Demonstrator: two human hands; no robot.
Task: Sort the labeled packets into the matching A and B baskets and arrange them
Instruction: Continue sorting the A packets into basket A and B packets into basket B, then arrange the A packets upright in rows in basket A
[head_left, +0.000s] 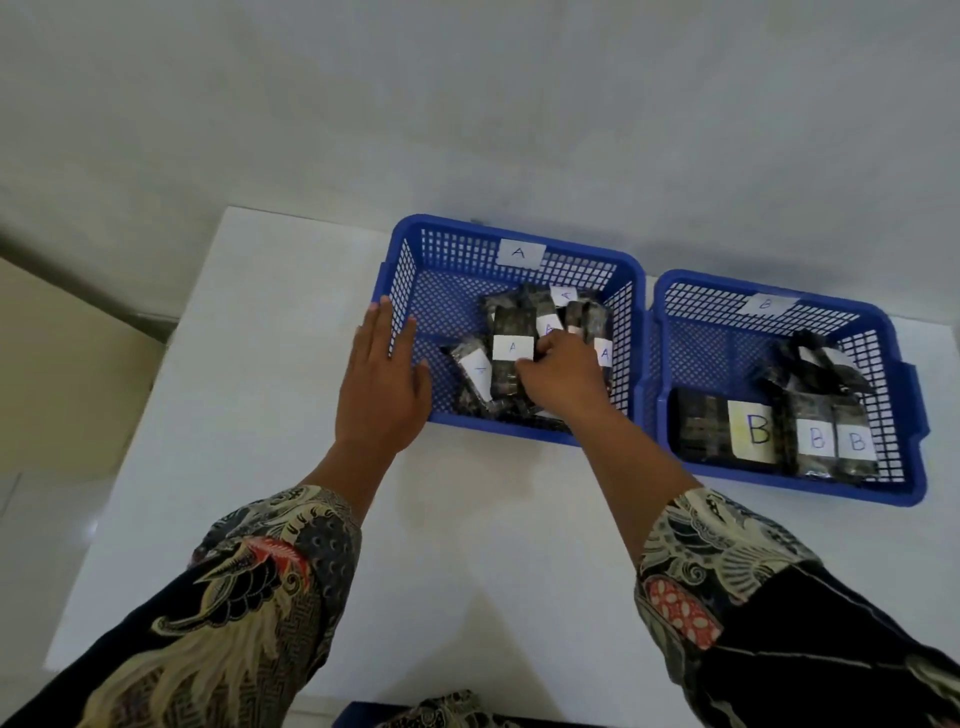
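Two blue plastic baskets stand side by side on a white table. Basket A (447, 244), on the left, holds several dark packets with white A labels. My right hand (563, 376) reaches into it and its curled fingers grip an upright A packet (511, 364) in the pile. My left hand (382, 384) lies flat with straight fingers against the outer left wall of basket A. Basket B (883, 322), on the right, holds several dark packets with B labels; three B packets (753, 431) stand in a row along its near wall.
The white table (249, 364) ends at its left edge close to my left arm and meets a white wall behind the baskets. A strip of blue (363, 714) shows at the bottom edge of the view, below the table's near edge.
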